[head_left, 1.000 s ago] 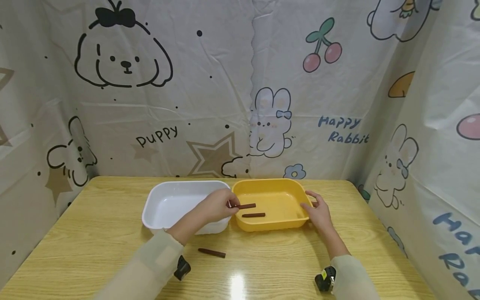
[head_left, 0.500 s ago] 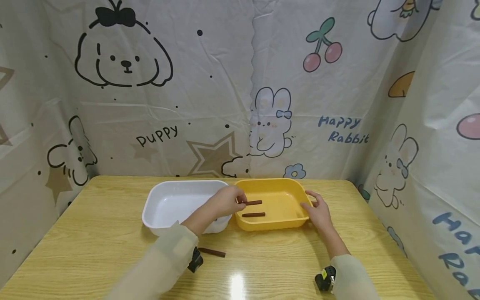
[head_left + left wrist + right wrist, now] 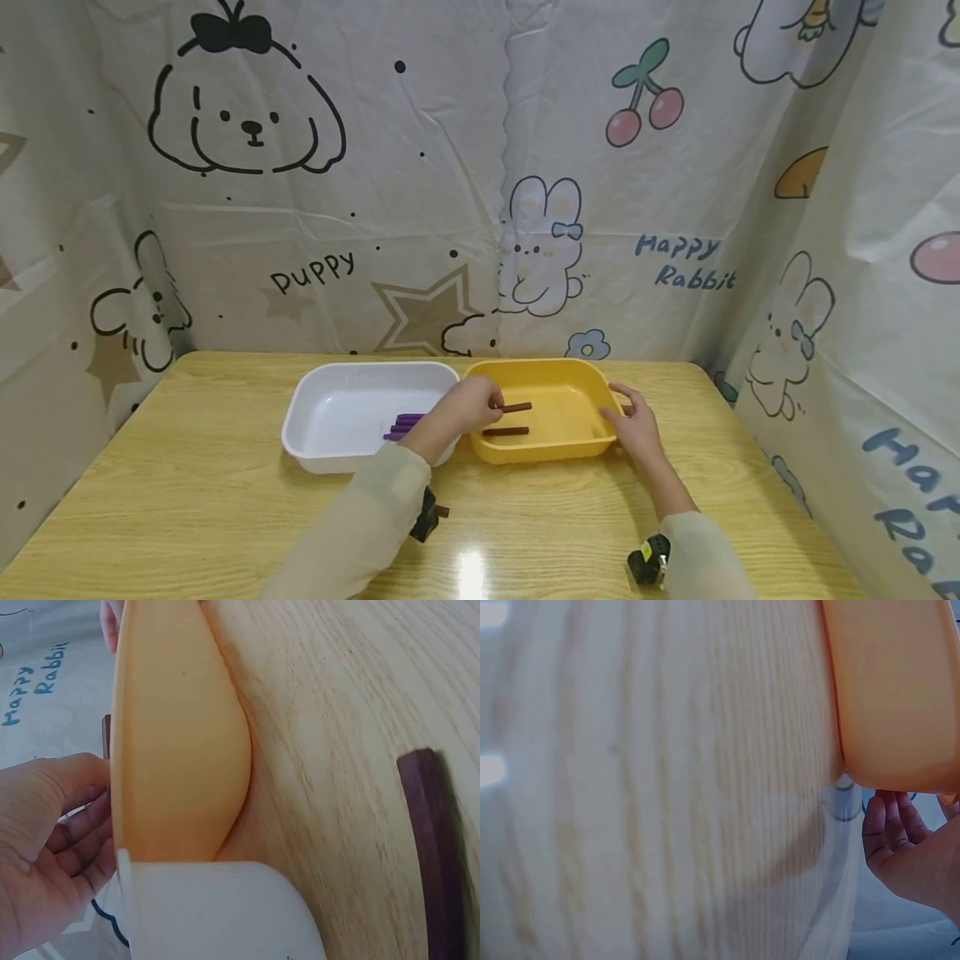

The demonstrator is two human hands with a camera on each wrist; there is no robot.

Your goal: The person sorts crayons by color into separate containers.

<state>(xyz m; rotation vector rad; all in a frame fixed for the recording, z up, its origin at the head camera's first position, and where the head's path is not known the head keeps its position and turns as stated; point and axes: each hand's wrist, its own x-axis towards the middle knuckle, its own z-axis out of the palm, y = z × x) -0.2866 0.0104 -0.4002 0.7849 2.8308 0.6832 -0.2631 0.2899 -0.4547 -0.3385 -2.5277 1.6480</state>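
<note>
My left hand (image 3: 474, 403) pinches a brown crayon (image 3: 517, 407) over the left end of the yellow bin (image 3: 551, 450). In the left wrist view its fingertips are hidden behind the bin's rim. A second brown crayon (image 3: 506, 432) lies in the bin just nearer. At the bin's right end my right hand (image 3: 637, 423) grips the rim, thumb inside; the right wrist view shows the other fingers (image 3: 891, 825) against the outer wall. Several purple crayons (image 3: 405, 425) lie in the white bin (image 3: 315, 458), partly behind my left hand.
On the wooden table (image 3: 187, 500), another brown crayon (image 3: 435, 855) lies in front of the bins, mostly hidden in the head view by the left wrist camera (image 3: 425, 517). The two bins stand side by side, touching or nearly so. A patterned curtain (image 3: 450, 167) hangs behind.
My left hand has moved right with the brown crayon, further over the yellow bin. The purple crayons in the white bin have come into view. My right hand stays on the rim.
</note>
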